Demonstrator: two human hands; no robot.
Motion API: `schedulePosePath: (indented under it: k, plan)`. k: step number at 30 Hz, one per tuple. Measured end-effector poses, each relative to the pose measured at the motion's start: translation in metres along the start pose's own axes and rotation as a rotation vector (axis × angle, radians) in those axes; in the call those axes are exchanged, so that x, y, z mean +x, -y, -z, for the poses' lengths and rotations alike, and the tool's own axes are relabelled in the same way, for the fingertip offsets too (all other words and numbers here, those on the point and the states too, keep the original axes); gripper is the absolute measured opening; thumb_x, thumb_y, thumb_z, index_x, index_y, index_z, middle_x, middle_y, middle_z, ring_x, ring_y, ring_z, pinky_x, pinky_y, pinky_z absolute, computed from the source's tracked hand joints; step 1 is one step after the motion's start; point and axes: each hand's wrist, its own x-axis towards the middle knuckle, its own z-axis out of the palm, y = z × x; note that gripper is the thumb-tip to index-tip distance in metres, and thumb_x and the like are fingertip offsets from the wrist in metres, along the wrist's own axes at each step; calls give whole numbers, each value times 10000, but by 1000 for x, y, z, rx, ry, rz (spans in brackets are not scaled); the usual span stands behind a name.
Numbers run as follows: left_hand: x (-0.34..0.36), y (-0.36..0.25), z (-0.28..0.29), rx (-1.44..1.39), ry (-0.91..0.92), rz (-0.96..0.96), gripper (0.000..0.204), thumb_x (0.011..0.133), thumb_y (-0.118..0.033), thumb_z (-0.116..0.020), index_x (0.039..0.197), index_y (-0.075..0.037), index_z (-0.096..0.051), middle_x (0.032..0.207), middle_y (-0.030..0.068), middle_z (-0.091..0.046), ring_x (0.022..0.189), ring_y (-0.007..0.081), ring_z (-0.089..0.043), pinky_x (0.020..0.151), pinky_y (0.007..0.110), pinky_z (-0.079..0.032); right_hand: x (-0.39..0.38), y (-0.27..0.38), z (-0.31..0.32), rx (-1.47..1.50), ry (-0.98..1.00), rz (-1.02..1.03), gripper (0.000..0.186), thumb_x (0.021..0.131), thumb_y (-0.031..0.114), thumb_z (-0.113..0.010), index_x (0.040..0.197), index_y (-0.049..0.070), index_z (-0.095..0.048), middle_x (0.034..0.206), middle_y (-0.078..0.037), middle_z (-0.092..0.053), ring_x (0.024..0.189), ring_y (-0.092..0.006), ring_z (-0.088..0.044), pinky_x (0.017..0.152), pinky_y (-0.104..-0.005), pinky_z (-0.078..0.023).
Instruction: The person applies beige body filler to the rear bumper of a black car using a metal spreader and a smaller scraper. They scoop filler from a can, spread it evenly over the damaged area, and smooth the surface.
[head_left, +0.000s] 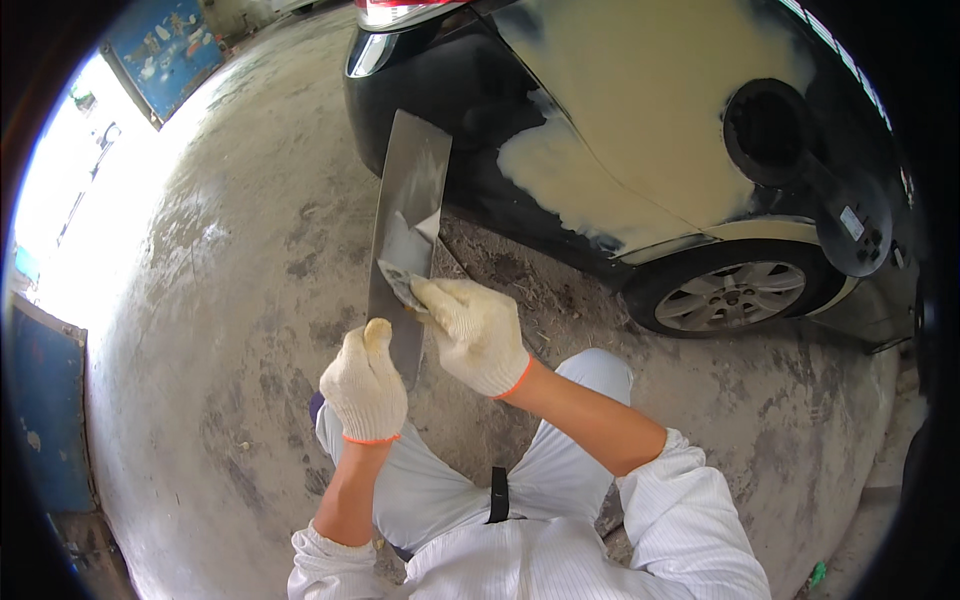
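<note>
My left hand (366, 385), in a cream knitted glove with an orange cuff, is closed on the near end of a long flat metal mixing board (416, 155). The board points away from me, and a pale grey smear of putty (402, 243) lies on its middle. In my right hand (476, 335), gloved the same way, is a small putty knife (396, 281). Its blade rests on or just over the board, next to the putty; whether it touches I cannot tell. My right fingers hide most of its handle.
Ahead and to the right stands a black car (450, 110) with beige filler (640, 110) across its rear side panel. Its fuel flap (858, 225) hangs open above the rear wheel (730, 297). Stained concrete floor (240, 300) surrounds me; blue metal doors (45, 400) are at the left.
</note>
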Motion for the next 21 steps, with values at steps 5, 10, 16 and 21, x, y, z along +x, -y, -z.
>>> schedulePosePath:
  k: [5, 10, 16, 21]
  plan:
    - [14, -2, 12, 57, -176, -121, 177, 1067, -184, -717, 992, -29, -759, 754, 196, -713, 654, 410, -693, 601, 449, -521, -25, 3, -23, -3, -8, 101, 503, 776, -22, -702, 1275, 46, -709, 1163, -125, -785, 1056, -344, -779, 834, -414, -640]
    - [22, 24, 19, -59, -254, 207, 343, 1076, -259, -732, 868, 11, -694, 658, 149, -624, 558, 251, -559, 572, 430, -457, 5, 19, -8, 571, -149, -363, 241, 935, 30, -793, 1176, 12, -798, 1092, -73, -816, 944, -177, -767, 832, -301, -603]
    - [-50, 25, -29, -570, -67, 613, 654, 1084, -510, -713, 770, 54, -608, 675, 23, -487, 718, 122, -468, 627, 384, -423, 32, 40, 2, 854, -326, -669, 182, 1051, 123, -773, 998, -50, -792, 860, 36, -709, 745, -32, -530, 668, -245, -435]
    - [-66, 39, -60, -666, -88, 736, 596, 1107, -447, -700, 773, 42, -628, 670, -11, -484, 687, 100, -412, 596, 377, -385, -4, 29, -13, 374, 214, -601, 261, 1070, 188, -748, 937, -36, -768, 679, 7, -584, 682, -67, -473, 609, -310, -443]
